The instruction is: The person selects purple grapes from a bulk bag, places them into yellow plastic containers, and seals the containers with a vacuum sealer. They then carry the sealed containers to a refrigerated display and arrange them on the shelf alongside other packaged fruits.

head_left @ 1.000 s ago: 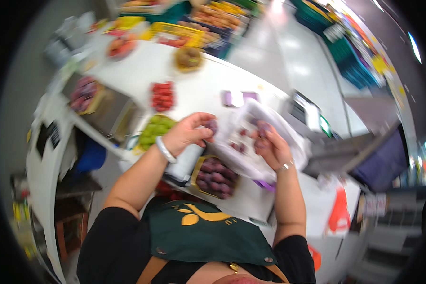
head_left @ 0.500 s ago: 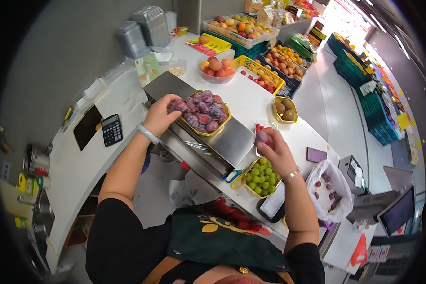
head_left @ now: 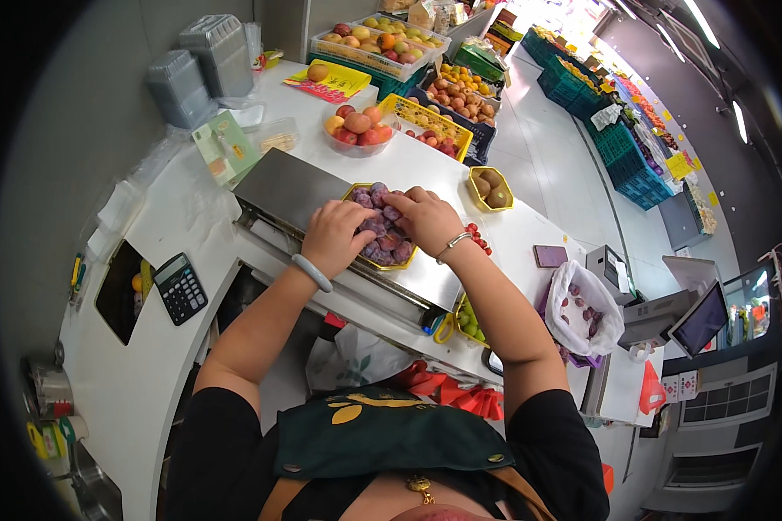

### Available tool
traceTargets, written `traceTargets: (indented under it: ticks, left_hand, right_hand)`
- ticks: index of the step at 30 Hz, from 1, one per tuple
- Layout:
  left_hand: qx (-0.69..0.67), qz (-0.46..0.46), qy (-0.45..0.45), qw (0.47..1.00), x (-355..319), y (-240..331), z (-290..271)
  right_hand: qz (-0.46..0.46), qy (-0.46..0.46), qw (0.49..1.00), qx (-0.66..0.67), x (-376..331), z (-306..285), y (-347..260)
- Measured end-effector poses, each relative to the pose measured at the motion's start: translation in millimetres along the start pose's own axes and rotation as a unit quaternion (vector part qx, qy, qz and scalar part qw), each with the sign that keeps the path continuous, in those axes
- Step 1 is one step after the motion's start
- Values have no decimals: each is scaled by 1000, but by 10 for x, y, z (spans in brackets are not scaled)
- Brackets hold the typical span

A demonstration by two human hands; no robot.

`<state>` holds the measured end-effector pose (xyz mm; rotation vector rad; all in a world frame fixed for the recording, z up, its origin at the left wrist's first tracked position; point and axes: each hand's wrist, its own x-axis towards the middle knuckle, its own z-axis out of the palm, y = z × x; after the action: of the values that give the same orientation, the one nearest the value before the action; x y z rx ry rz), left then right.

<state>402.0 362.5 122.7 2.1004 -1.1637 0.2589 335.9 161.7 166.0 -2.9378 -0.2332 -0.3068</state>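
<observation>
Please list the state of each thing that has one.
Left hand: fingers bent, at the plums
Right hand: fingers bent, at the plums
Yellow plum tray: full, on the metal surface
White-lined basket: open, several plums inside
Kiwi tray: uncovered
Clear fruit bowl: full, uncovered
Calculator: face up
Phone: lying flat

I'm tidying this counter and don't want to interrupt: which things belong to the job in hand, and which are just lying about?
In the job:
- plums, touched by left hand and right hand
- yellow tray holding them
- probably white-lined container with more plums

Lying about:
- calculator
- phone
- stacked clear boxes
</observation>
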Motion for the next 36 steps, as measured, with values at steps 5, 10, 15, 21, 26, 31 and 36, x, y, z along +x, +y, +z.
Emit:
traceTargets:
  ticks: [5,10,15,21,26,31,36]
  left_hand:
    - [-18,-3,2,1000,30,17,42]
    - [-50,-17,46,998,15,-22,-95]
    - [-195,-197,51,960,53,-296,-185]
    - [-324,-242,-35,914,92,-473,-38]
    - [-266,-190,-71,942,191,-515,-92]
    - [-218,-96,-88,967,316,-572,-132]
    - [-229,-55,-114,965,420,-612,-86]
  right_hand:
    - [47,-15,993,111,-16,-65,130]
    - [115,24,976,185,98,-271,97]
    - [-33,47,991,121,408,-206,-158]
    - [-80,-37,994,68,528,63,-151]
    - [-52,32,990,127,401,-155,33]
    - [78,97,974,190,98,-366,1]
    - [185,108,959,183,-306,-270,-121]
